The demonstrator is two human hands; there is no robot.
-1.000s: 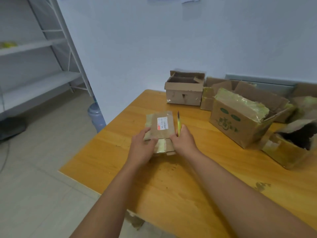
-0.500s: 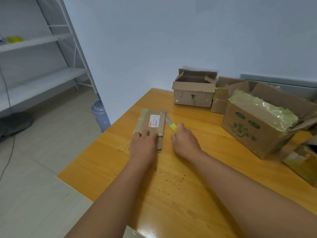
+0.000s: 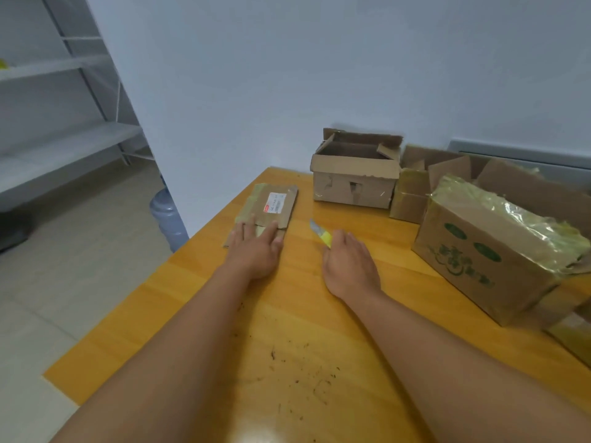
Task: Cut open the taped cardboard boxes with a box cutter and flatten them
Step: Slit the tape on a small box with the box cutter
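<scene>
I had one small box (image 3: 265, 211) lying flat near the far left edge of the table (image 3: 204, 314), its white label face up, so I judged that one finished. My left hand (image 3: 256, 251) lay on its near end with straight fingers, pressing it down. My right hand (image 3: 348, 266) was curled round the yellow handle of the box cutter (image 3: 321, 233), blade out and pointing away from me, just to the right of the flat box and clear of it.

Most of the job looked undone to me. An open-topped box (image 3: 353, 183) stood at the back, uncollapsed. The big printed box (image 3: 486, 251) on the right was wrapped in shiny tape, and more boxes (image 3: 415, 190) crowded behind it. I could not tell how many were taped shut.
</scene>
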